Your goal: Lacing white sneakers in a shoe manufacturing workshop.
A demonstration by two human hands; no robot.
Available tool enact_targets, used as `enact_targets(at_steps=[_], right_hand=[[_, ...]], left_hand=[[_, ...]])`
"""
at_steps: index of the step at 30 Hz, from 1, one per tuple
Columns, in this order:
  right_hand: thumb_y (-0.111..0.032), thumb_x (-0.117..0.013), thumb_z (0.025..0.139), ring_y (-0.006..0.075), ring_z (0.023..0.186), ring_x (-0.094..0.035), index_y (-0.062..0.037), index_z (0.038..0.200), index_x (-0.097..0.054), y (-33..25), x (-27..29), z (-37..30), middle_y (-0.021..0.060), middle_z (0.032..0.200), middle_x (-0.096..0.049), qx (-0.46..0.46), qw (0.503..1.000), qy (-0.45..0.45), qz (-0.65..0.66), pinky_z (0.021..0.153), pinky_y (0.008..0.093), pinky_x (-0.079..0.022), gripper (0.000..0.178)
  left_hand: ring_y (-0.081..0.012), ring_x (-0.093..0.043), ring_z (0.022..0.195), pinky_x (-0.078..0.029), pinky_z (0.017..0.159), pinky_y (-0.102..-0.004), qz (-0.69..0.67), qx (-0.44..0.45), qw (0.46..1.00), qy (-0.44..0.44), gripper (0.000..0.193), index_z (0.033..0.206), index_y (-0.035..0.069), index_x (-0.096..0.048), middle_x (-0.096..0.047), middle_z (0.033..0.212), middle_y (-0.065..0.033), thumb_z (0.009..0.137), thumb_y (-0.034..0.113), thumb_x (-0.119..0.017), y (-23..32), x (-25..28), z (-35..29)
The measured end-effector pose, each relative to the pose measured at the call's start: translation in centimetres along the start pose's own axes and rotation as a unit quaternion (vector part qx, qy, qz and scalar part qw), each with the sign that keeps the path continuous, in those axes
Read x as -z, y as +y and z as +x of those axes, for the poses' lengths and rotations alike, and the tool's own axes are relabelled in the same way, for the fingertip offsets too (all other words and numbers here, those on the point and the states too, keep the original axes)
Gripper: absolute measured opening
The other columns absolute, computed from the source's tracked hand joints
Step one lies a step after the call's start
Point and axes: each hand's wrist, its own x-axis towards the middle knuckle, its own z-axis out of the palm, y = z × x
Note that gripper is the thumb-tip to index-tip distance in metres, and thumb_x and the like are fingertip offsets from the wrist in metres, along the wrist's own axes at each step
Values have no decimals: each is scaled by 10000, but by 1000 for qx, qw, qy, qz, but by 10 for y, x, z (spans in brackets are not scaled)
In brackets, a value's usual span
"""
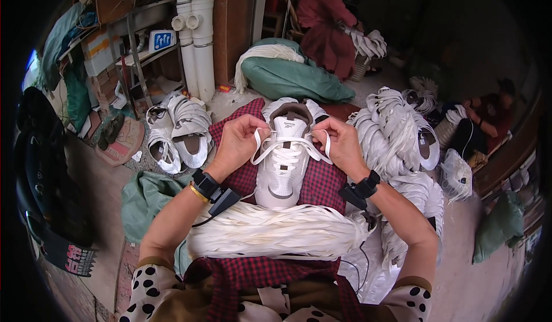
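Observation:
A white sneaker [268, 174] rests on the red checked cloth over my lap, its toe toward me and its dark-lined opening away. White shoelace [313, 151] runs crosswise through its eyelets, with loose ends at both sides. My left hand [238, 144] pinches one end beside the tongue. On the other side, my right hand [339, 145] is closed on the opposite end. Just in front of my body lies a thick bundle of white laces [270, 230]. Another shoe is partly hidden behind the sneaker.
White sneakers [187, 126] stand on the floor at left. Heaped white shoes [391, 129] sit at right, near a green sack [499, 227]. Beyond my lap are a large green sack [287, 75] and a seated person [325, 12]. Another person [494, 112] sits far right.

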Motion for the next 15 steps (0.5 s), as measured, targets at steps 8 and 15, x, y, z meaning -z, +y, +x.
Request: enact_targets(at_steps=[8,15], right_hand=[[-25,-696,825,38,667,-567,14,949,-651,-2,8,6,3,772,-639,-23,996,-73,-48,588,210,-470,137],[-40,-765,761,48,587,-531,13,962,-647,-42,2,50,-8,638,-588,-14,931,-197,-306,523,255,-404,239]], left_hand=[[-69,-621,731,-514,665,-219,49,15,998,26,79,953,-12,-642,-694,857,-48,929,54,-677,4,6,-9],[-62,-620,724,-508,657,-213,50,-10,998,27,60,930,-12,-647,-688,826,-35,897,19,-687,7,2,0]])
